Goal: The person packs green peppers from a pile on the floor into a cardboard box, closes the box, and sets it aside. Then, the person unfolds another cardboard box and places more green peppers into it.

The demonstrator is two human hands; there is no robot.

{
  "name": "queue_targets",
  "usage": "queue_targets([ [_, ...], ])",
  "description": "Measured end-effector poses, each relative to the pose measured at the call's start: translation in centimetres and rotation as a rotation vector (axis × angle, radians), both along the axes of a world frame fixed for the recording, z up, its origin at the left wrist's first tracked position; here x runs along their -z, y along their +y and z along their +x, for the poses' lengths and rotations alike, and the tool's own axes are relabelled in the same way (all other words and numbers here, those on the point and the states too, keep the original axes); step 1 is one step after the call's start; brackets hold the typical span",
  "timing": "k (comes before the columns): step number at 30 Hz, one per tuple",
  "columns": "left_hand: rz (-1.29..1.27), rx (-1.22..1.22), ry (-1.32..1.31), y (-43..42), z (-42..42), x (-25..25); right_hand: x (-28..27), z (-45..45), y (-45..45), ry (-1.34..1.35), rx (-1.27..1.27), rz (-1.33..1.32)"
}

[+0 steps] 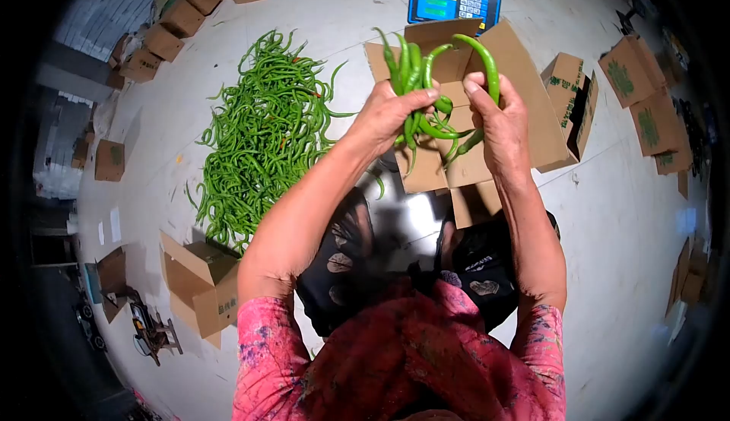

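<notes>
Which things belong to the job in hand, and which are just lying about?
Likely in use:
green peppers in left hand and right hand
pepper pile
open box beneath
probably the scale

Probably lying about:
lower left box
upper left boxes
rightmost boxes

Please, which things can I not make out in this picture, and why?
In the head view:
Inside of the open box: partly behind left hand, right hand and held peppers.
Readings on the scale: too small.
Scale's lower edge: behind the box flap.
</notes>
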State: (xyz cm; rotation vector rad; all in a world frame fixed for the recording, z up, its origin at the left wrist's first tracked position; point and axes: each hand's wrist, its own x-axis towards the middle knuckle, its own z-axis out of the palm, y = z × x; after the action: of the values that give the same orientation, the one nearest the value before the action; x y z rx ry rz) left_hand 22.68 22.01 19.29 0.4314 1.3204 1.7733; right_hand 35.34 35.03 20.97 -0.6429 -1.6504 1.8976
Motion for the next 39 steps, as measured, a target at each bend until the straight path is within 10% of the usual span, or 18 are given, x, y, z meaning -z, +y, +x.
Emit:
queue_targets([
  [16,0.062,0.251,0.009,2.5,1.6,2.8,2.5,-0.2,2.9,-0.213,-0.214,-0.028],
  [19,-0.200,0.322,0.624,2.9,1.4,3.0,3.7,-0.5,3.6,-0.343,-0.290,0.012],
  [29,0.035,0.050,-0.113,2.0,-0.8,1.5,3.5,0.2,5.5,-0.329,-0.095,0.062],
  [39,0.210,-0.001,-0.292,3.0,0.3,2.1,2.9,-0.8,1.7,-0.031,-0.382,-0.020],
])
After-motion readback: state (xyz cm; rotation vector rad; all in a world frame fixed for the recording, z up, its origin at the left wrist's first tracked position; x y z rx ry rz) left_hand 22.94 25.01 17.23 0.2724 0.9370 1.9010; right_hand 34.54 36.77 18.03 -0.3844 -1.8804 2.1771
